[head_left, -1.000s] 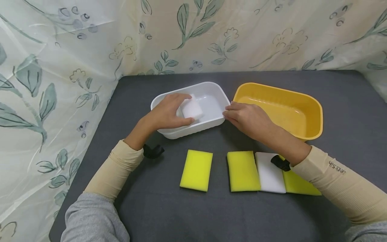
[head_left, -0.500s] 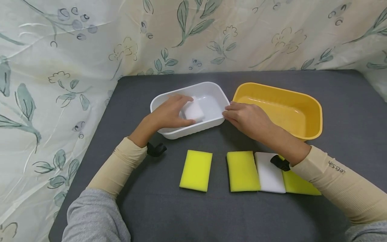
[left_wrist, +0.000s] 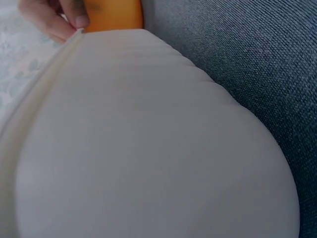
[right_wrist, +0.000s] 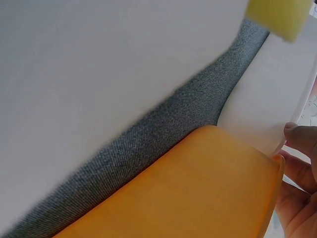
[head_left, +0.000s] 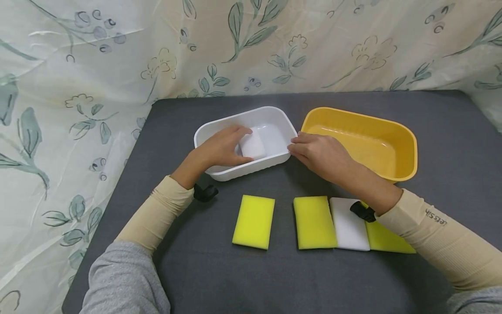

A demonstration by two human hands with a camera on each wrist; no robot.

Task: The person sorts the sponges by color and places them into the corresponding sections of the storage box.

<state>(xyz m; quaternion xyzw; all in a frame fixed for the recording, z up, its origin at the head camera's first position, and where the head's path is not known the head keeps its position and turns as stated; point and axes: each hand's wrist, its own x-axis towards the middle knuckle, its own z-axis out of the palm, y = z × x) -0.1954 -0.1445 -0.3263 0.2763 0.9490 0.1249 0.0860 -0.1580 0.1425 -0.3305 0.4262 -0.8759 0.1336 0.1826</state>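
A white basin (head_left: 270,114) stands on the dark table. My left hand (head_left: 221,148) reaches into it over the near left rim, and its thumb and fingers hold a white sponge (head_left: 252,145) by opposite edges, low in the basin. The left wrist view is mostly filled by the basin's outer wall (left_wrist: 148,124), so the left hand itself is hidden there. My right hand (head_left: 321,155) pinches the basin's right rim between thumb and fingers, as the right wrist view also shows, with the thumb (right_wrist: 297,136) on the outer side.
A yellow basin (head_left: 405,150) stands close to the white basin's right end. In front lie a yellow sponge (head_left: 254,221), another yellow sponge (head_left: 315,222), a white sponge (head_left: 349,224) and a third yellow sponge (head_left: 388,237), partly under my right forearm. A patterned curtain hangs behind.
My left hand has slid slightly to the right inside the white basin, and the white sponge has moved with it. The right hand has stayed on the rim.
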